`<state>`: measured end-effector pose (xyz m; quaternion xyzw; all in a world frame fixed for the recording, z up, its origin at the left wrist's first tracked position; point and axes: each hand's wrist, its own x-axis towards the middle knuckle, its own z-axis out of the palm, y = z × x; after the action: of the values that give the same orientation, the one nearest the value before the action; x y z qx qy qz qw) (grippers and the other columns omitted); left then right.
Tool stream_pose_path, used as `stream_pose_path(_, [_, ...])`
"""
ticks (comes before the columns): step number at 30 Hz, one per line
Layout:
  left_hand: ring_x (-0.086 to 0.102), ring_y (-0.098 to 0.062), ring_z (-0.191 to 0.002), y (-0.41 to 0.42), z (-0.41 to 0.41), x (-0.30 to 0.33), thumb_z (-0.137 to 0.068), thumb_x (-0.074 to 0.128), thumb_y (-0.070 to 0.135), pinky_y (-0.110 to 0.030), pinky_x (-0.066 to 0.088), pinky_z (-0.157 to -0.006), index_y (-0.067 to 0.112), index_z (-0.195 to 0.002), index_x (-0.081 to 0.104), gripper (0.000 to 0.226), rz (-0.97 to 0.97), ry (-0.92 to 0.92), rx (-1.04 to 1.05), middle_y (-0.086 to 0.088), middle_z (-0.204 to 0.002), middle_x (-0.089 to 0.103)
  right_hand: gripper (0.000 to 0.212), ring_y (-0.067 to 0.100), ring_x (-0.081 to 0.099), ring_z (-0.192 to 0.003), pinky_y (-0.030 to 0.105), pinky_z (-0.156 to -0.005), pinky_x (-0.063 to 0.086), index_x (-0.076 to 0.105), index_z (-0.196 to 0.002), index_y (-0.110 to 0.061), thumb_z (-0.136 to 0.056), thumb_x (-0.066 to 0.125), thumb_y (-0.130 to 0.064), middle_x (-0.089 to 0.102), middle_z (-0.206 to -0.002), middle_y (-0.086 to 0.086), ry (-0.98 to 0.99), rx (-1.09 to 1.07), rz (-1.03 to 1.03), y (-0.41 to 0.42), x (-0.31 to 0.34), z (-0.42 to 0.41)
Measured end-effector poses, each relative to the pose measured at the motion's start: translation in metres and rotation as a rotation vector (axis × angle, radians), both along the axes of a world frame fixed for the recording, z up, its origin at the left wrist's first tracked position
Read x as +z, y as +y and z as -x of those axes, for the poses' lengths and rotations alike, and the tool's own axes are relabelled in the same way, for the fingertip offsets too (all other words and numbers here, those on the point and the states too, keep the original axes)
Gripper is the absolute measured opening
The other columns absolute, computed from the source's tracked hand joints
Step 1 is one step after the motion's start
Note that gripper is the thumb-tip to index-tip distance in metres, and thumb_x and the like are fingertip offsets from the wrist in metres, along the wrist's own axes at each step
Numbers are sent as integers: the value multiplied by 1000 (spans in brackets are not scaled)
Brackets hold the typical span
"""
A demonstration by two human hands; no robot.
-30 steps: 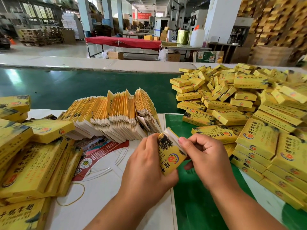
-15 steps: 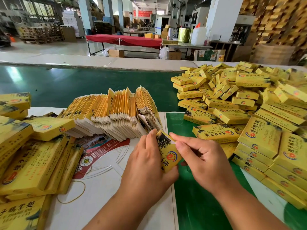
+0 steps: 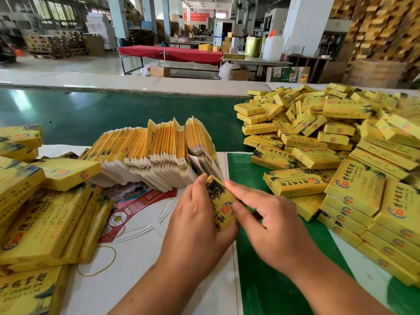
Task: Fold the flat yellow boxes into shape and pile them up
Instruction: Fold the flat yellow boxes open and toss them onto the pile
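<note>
**Closing the End Flap on a Yellow Carton**

Since the earlier frame, the white end flap has disappeared from sight and the right hand (image 3: 270, 221) has flattened against the yellow carton (image 3: 223, 204). The left hand (image 3: 195, 226) grips the carton from behind, fingers curled round it, near the row of flat blanks (image 3: 156, 155). Right-hand fingers press its printed face. Square the walls before tucking; support the far edge firmly. Then place the carton on the pile of folded boxes (image 3: 329, 137), right.
</note>
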<state>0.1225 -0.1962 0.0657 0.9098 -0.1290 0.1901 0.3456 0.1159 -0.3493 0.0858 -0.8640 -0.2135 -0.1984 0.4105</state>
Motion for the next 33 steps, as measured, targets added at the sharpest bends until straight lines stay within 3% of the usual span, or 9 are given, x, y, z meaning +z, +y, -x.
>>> stream_pose_path(4, [34,16,-107,0,2,9,-64,56,73,4,27,-84,34,-147,20,99,18,37,-109,22,-131,43,26,-6,68,-88,9,-70,52,73,-117,-26,-94,62,-22,74,-99,-20,89,-79,-201,-9,-3,-7])
stream_pose_path(6, [32,25,-109,5,4,17,-59,58,80,4,31,-89,46,-144,20,99,55,65,-233,37,-125,38,17,3,71,-74,16,-59,54,76,-103,-25,-95,63,-17,75,-84,-13,185,-143,-336,-18,-2,-14])
stream_pose_path(9, [39,9,-131,18,4,33,-63,66,76,-21,45,-102,44,-140,37,88,191,117,-503,32,-141,39,20,15,69,-64,26,-53,55,74,-86,-15,-97,58,-11,73,-73,3,431,-205,-614,-30,2,-25])
stream_pose_path(12, [45,-14,-134,28,4,39,-67,80,52,-41,41,-106,32,-135,50,77,277,129,-680,13,-144,47,17,18,65,-59,28,-49,55,69,-87,-1,-96,56,-7,67,-73,15,707,-157,-890,-32,3,-31])
stream_pose_path(16, [63,-14,-110,28,-2,36,-79,72,38,-40,53,-90,31,-113,65,36,286,-68,-497,15,-113,68,21,18,65,-51,25,-39,49,70,-90,1,-97,52,-6,71,-72,15,873,-43,-886,-27,-1,-27])
stream_pose_path(20, [69,-15,-93,34,-13,32,-81,72,39,-35,57,-80,32,-98,71,19,423,48,-349,13,-95,74,31,11,72,-72,30,-59,60,72,-86,-24,-102,46,-29,76,-82,-2,584,-135,-388,-21,-9,-23])
stream_pose_path(24, [69,-3,-82,34,-20,25,-81,73,28,-18,56,-71,33,-89,70,10,347,152,-285,18,-88,73,19,11,69,-98,29,-76,59,67,-107,-36,-89,61,-39,74,-103,-5,263,60,-516,-26,-6,-20])
stream_pose_path(29, [70,-3,-84,32,-23,19,-81,72,30,-25,59,-74,33,-91,68,11,376,204,-264,17,-89,74,30,10,69,-96,25,-79,56,54,-108,-37,-90,70,-20,74,-101,-11,144,-7,-361,-22,-10,-17])
stream_pose_path(33, [67,-4,-89,26,-19,16,-69,72,42,-19,57,-73,37,-101,54,37,488,73,-200,22,-96,69,27,6,68,-93,19,-76,54,53,-106,-32,-89,68,-17,72,-99,-17,83,-3,-339,-22,-9,-17])
